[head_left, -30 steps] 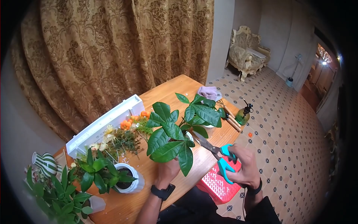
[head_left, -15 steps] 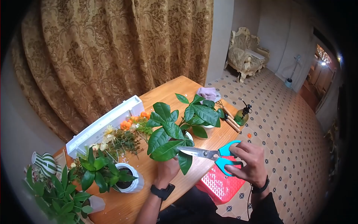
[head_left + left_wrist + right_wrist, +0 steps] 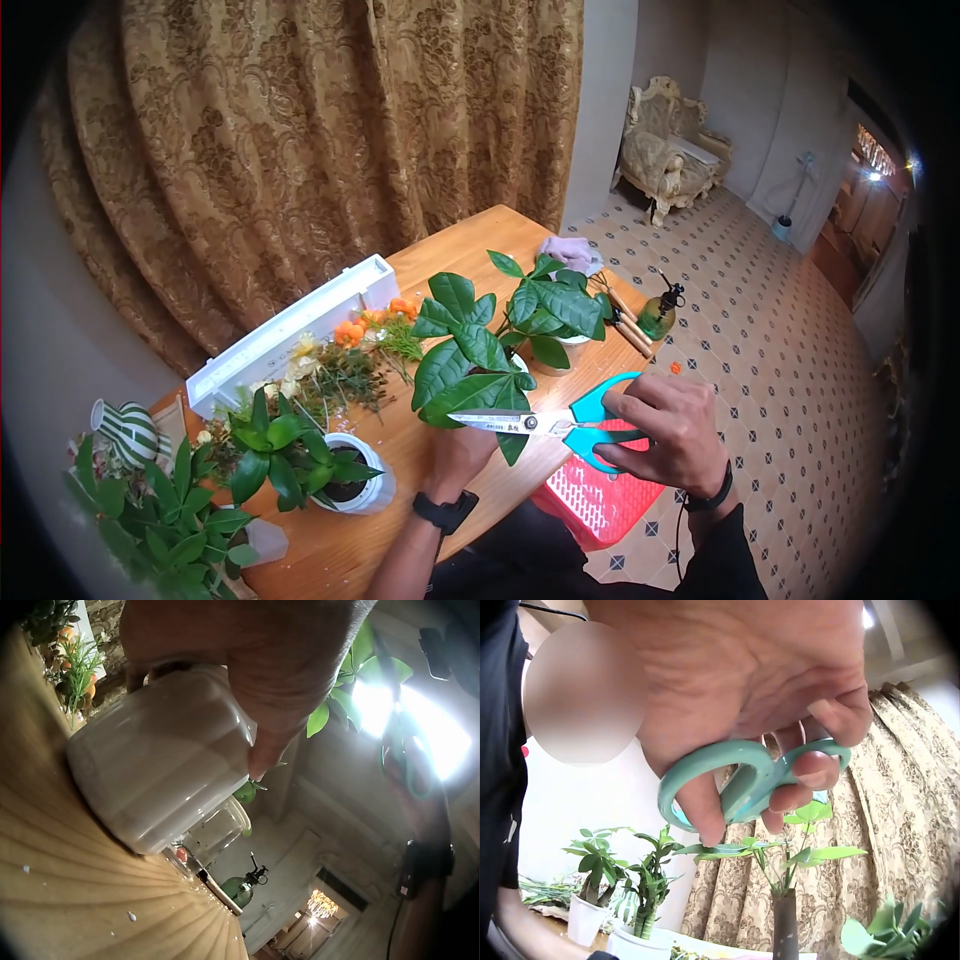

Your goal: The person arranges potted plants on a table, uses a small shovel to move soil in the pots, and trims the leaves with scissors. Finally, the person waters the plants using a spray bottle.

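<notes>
My right hand [image 3: 670, 428] holds teal-handled scissors [image 3: 590, 425], thumb and fingers through the loops. In the head view their blades lie across the lower leaves of a broad-leaved plant [image 3: 480, 345]; whether a leaf is between them I cannot tell. Under those leaves my left hand [image 3: 460, 455] grips the plant's white pot [image 3: 165, 757], thumb at its rim in the left wrist view. The right wrist view shows the teal loops [image 3: 712, 761] around the thumb and fingers, with the plant's thick brown stem [image 3: 785, 926] beyond them.
Other potted plants [image 3: 355, 475], a striped vase [image 3: 130, 432], cut flowers [image 3: 325, 370] and a long white box [image 3: 290, 335] stand or lie at the left. Wooden-handled tools [image 3: 630, 325], a cloth [image 3: 570, 252] and a spray bottle [image 3: 658, 315] are at the right; a red stool [image 3: 600, 500] stands below.
The scissors have turned from pointing up and left to nearly level, and their blades have moved left and down over the lower leaves. My left hand has stayed at the pot.
</notes>
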Demonstrator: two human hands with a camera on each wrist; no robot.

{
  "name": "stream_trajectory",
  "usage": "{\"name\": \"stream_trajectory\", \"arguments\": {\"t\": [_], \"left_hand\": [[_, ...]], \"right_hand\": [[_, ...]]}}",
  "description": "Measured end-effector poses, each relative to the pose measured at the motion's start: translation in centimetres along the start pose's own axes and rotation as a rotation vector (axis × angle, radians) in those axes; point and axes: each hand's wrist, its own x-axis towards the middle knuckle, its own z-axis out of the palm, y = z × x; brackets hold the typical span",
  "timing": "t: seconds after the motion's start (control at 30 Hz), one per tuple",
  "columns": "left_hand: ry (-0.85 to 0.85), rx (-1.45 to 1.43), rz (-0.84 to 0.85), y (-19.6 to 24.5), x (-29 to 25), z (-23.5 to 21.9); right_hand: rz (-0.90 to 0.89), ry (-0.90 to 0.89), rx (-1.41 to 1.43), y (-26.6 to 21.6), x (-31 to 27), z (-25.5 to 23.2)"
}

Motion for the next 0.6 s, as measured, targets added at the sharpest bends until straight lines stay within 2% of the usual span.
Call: {"name": "stream_trajectory", "arguments": {"t": [0.17, 0.3, 0.4, 0.47, 0.6], "left_hand": [[0.004, -0.111, -0.081, 0.8, 0.1, -0.2], [-0.037, -0.082, -0.111, -0.1, 0.0, 0.1], [-0.040, -0.066, -0.128, 1.1, 0.6, -0.4], [0.007, -0.092, -0.120, 2.5, 1.1, -0.7], [0.070, -0.079, 0.004, 0.5, 0.9, 0.1]], "right_hand": [[-0.004, 0.030, -0.015, -0.8, 1.8, -0.3], [-0.047, 0.015, -0.051, -0.9, 2.7, -0.4], [-0.057, 0.031, -0.019, -0.7, 2.8, 0.3], [-0.047, 0.036, -0.007, -0.7, 3.0, 0.1], [0.025, 0.010, -0.072, -1.1, 4.1, -1.1]]}}
